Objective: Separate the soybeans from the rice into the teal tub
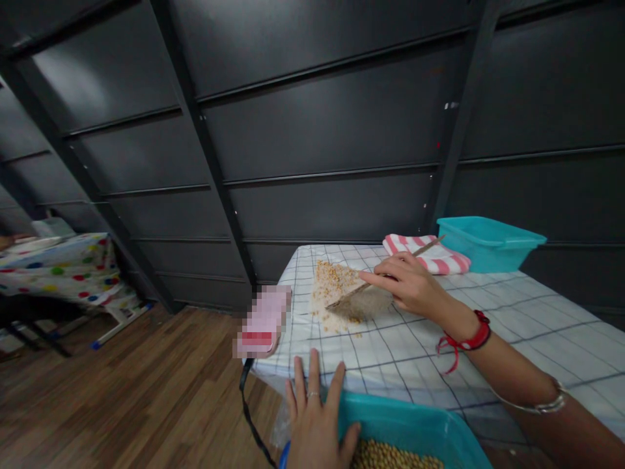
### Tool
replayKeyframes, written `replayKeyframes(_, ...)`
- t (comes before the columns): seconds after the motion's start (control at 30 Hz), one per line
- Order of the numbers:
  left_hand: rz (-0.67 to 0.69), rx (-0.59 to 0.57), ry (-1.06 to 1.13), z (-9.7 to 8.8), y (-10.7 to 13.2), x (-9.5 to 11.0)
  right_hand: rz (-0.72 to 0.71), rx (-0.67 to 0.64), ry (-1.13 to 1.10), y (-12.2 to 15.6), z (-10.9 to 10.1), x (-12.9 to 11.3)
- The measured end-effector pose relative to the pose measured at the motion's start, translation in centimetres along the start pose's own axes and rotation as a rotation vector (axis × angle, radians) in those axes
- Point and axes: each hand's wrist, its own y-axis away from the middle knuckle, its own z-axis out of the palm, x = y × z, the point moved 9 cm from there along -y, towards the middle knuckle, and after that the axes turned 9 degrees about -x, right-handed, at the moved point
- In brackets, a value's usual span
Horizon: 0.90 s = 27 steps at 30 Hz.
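Note:
My right hand (405, 281) is closed around the thin handle of a brush-like tool (359, 296) with a flat, pale fan-shaped head; its exact kind is unclear. The tool's lower edge meets a spread of yellow beans and white grains like rice (336, 283) on the table. My left hand (315, 417) is stretched out with fingers spread, at the table's near edge and beside the rim of a teal basin (405, 413). Inside that basin lie many yellow-brown beans (395, 456). My left palm holds nothing that I can see.
A checked white cloth covers the table (488, 319). Behind my right hand are a red-and-white striped towel (446, 260) and another teal basin (488, 244). A pink phone (266, 319) with a dark strap lies at the left edge. Another table (73, 267) stands far left.

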Motion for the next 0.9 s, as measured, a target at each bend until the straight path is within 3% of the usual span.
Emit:
replayKeyframes(0.33, 0.012, 0.059, 0.016, 0.0, 0.4, -1.1, 0.059, -0.088, 0.025, 0.8, -2.5, -1.5)
replayKeyframes(0.47, 0.021, 0.105, -0.01, -0.1, 0.5, -1.4, 0.142, -0.107, 0.053, 1.6, -1.8, -1.8)
replayKeyframes(0.6, 0.039, 0.119, -0.016, -0.2, 0.5, -1.7, 0.138, -0.132, 0.038, 2.0, -0.8, -2.7)
replayKeyframes(0.73, 0.03, 0.117, -0.02, -0.3, 0.5, -1.8, 0.131, -0.144, 0.036, 2.3, -1.2, -3.3)
replayKeyframes(0.9, -0.018, 0.198, -0.073, -0.9, 0.9, -1.6, 0.125, -0.13, 0.084, 2.5, -1.7, -3.2)
